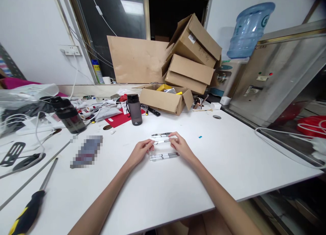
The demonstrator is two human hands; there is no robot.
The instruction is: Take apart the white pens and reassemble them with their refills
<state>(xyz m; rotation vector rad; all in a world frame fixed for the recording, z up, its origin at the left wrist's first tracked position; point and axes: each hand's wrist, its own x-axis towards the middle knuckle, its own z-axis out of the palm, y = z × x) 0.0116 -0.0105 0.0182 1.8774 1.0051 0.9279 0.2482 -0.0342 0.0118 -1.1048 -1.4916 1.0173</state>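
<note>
A white and grey pen (162, 141) lies crosswise between my two hands. The fingers of my left hand (141, 151) are closed on its left end, and my right hand (181, 146) pinches the right end. Just beyond it, a second pen with a dark barrel section (161, 135) rests on the white table (229, 160), close to my right fingertips. Nearer to me, side by side, are more pens (165, 156) with clear and white barrels and grey grips, just below both hands.
Beyond my hands stand a dark water bottle (134, 110) and an open cardboard box (161, 100). To the left are another bottle (68, 116), a blurred-out object (88, 151), a screwdriver (33, 204) and tangled cables. A small blue scrap (200, 137) lies to the right.
</note>
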